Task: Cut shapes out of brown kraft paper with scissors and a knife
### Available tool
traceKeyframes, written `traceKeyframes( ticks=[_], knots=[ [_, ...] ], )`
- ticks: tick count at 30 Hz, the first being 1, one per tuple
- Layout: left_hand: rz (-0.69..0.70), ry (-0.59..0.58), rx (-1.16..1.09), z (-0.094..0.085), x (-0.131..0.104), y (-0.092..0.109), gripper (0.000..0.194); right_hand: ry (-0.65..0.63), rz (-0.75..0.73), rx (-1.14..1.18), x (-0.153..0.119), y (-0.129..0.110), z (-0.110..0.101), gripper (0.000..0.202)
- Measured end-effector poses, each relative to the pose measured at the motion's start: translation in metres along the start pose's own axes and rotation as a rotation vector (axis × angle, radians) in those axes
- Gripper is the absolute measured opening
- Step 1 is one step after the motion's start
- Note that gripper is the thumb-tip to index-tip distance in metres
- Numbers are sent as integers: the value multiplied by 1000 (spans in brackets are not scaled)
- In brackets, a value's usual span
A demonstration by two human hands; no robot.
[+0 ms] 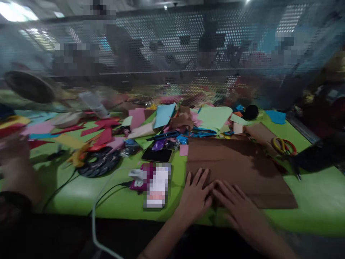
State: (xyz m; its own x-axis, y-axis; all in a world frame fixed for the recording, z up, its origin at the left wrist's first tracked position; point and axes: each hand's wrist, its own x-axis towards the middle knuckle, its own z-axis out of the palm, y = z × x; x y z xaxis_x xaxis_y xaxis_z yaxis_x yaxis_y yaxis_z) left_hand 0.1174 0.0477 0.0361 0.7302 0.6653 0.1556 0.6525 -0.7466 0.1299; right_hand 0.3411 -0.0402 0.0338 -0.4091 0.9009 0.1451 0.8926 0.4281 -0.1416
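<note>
A large brown sheet, paper or thin card (229,154), lies on the green table in front of me. My left hand (196,192) rests on its near left edge, fingers spread and palm down. Beside it my right hand (237,201) lies flat on the near edge, fingers stretched out. The two hands nearly meet at the thumbs, and nothing shows in either one. Left of my left hand is a phone with a lit, blurred screen (159,185), next to a purple tissue pack (138,178).
A dark phone (157,154) lies behind the tissue pack. Coloured scraps (212,118) pile along the back by a perforated metal screen (161,54). Scissors with yellow and red handles (284,145) lie right. A black ring-shaped object (94,162), cables and another person's arm (16,169) are left.
</note>
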Motion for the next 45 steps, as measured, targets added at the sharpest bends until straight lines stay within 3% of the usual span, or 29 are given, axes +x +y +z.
traceKeyframes(
  ticks=[2,5,11,18,27,32,39,45],
  knots=[
    [-12,-2,-16,1,0,-1,60,-18,-51,49,4,-12,7,77],
    [-20,-11,-24,2,0,-2,61,-17,1,31,-9,-1,12,76],
    [-23,-30,42,3,5,-5,61,-40,295,-29,-69,42,-9,66],
    [29,23,112,6,11,-11,54,67,642,-135,-119,69,-28,55],
    [21,-4,57,-6,-2,-16,56,153,623,-97,-116,76,-29,44],
    [-203,62,29,-18,-8,-21,54,247,621,6,-108,92,-23,47],
    [-313,122,96,-11,-17,8,50,304,564,22,-115,106,-6,50],
    [-385,191,-48,-4,-19,33,31,344,469,-54,-116,100,0,48]
  ],
)
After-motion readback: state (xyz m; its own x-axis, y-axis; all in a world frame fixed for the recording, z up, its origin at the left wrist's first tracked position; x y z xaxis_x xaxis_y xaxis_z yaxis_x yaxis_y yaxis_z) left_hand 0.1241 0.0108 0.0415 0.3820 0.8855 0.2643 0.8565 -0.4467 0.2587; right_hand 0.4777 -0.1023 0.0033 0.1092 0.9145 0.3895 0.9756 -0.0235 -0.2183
